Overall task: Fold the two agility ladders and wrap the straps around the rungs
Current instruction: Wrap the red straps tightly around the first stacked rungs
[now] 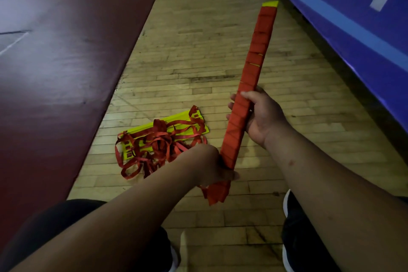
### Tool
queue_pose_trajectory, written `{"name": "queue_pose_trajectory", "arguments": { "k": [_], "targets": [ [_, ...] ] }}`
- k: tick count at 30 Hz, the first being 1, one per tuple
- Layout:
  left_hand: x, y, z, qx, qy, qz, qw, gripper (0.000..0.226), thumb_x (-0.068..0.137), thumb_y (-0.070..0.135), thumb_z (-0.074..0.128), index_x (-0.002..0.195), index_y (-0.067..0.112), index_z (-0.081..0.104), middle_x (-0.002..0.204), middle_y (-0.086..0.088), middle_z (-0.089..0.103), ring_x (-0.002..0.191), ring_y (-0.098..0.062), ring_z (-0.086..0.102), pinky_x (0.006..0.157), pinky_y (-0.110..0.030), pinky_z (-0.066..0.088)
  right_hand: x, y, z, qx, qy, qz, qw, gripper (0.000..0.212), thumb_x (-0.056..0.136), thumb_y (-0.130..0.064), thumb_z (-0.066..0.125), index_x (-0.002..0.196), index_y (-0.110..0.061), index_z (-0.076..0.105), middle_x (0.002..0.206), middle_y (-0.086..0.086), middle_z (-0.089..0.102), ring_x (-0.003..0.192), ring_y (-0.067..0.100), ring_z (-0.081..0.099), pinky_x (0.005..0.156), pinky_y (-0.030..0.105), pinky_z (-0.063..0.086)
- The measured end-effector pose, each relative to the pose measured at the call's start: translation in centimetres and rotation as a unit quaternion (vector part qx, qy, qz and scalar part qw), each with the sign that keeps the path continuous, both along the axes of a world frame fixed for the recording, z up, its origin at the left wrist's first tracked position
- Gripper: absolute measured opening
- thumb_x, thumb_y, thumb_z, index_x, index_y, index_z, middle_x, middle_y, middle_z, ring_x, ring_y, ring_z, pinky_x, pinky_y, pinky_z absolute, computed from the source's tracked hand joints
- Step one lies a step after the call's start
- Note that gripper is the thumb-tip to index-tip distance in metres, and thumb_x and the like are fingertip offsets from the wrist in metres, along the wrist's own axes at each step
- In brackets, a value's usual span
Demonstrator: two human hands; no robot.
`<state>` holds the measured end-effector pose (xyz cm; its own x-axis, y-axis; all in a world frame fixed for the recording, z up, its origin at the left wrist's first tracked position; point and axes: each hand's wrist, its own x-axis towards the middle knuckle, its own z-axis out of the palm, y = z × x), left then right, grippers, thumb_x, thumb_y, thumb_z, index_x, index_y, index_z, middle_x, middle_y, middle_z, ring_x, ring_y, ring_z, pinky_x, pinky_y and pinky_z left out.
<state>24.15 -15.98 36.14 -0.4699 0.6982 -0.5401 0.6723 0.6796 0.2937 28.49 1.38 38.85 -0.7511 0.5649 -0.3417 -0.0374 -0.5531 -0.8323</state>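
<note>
- Red strap covers the wrapped ladder almost from end to end, turn beside turn; only a yellow rung tip shows at its far end.
- I hold the wrapped ladder above the wooden floor, tilted, with the far end raised away from me and the near end low.
- My right hand grips the wrapped ladder at about its middle. The thumb lies across the face toward me, and the fingers curl round the back with their tips showing at the left edge.
- My left hand is closed round the wrapped ladder near its lower end; just below that hand the red strap ends stick out.
- Left of the wrapped ladder, the loose ladder lies on the floor. Its flat yellow rungs are stacked together, with tangled straps looping over and around them.
- Further left of the wrapped ladder, past the loose one, a maroon mat borders the floor.
- Right of the wrapped ladder, a blue panel with white lettering edges the floor.
- Nearer me than the wrapped ladder, my right shoe, dark with a white sole, stands on the floor.
</note>
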Motion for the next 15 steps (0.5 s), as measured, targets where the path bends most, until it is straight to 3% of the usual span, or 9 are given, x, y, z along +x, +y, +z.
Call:
{"name": "queue_pose_trajectory", "arguments": {
  "k": [4,6,8,11,15],
  "targets": [
    [-0.3,-0.4,1.5,0.022,-0.132,0.014,0.991,0.047,0.097,0.057,0.072,0.117,0.015,0.074,0.096,-0.003,0.08,0.083,-0.016,0.078,0.083,-0.035,0.067,0.7,-0.1,0.3,-0.062,0.031,-0.005,0.998,0.042,0.102,-0.04,0.067,0.135,-0.013,0.069,0.114,0.013,0.077,0.097,0.028,0.076,0.089,0.052,0.065],
    [-0.5,-0.8,2.7,0.042,-0.232,-0.005,0.972,0.035,0.098,0.051,0.073,0.11,0.018,0.075,0.089,0.002,0.078,0.079,-0.011,0.074,0.076,-0.031,0.06,1.1,0.0,0.6,-0.077,0.051,0.017,0.996,0.05,0.101,-0.048,0.068,0.136,-0.012,0.069,0.114,0.012,0.076,0.093,0.025,0.075,0.082,0.043,0.063],
    [-0.4,-1.1,3.7,0.048,-0.294,-0.032,0.954,0.028,0.1,0.042,0.074,0.107,0.015,0.077,0.088,0.001,0.076,0.079,-0.012,0.07,0.078,-0.033,0.055,1.5,-0.1,1.1,-0.084,0.068,0.053,0.993,0.06,0.099,-0.052,0.067,0.139,-0.008,0.068,0.112,0.009,0.076,0.082,0.019,0.071,0.069,0.033,0.057],
    [-0.2,-1.0,3.9,0.042,-0.33,-0.065,0.941,0.03,0.103,0.036,0.073,0.113,0.008,0.076,0.095,-0.005,0.076,0.084,-0.016,0.069,0.081,-0.038,0.053,1.8,-0.3,1.5,-0.074,0.067,0.088,0.991,0.06,0.099,-0.053,0.066,0.138,-0.007,0.071,0.102,0.001,0.076,0.069,0.009,0.064,0.059,0.026,0.052],
    [-0.3,-0.9,3.3,0.042,-0.318,-0.06,0.945,0.033,0.101,0.041,0.076,0.115,0.011,0.078,0.103,-0.007,0.081,0.087,-0.015,0.075,0.078,-0.034,0.057,1.8,-0.2,1.3,-0.059,0.078,0.088,0.991,0.054,0.099,-0.049,0.069,0.139,-0.013,0.071,0.101,0.001,0.074,0.071,0.01,0.065,0.064,0.028,0.053]
  ]
}}
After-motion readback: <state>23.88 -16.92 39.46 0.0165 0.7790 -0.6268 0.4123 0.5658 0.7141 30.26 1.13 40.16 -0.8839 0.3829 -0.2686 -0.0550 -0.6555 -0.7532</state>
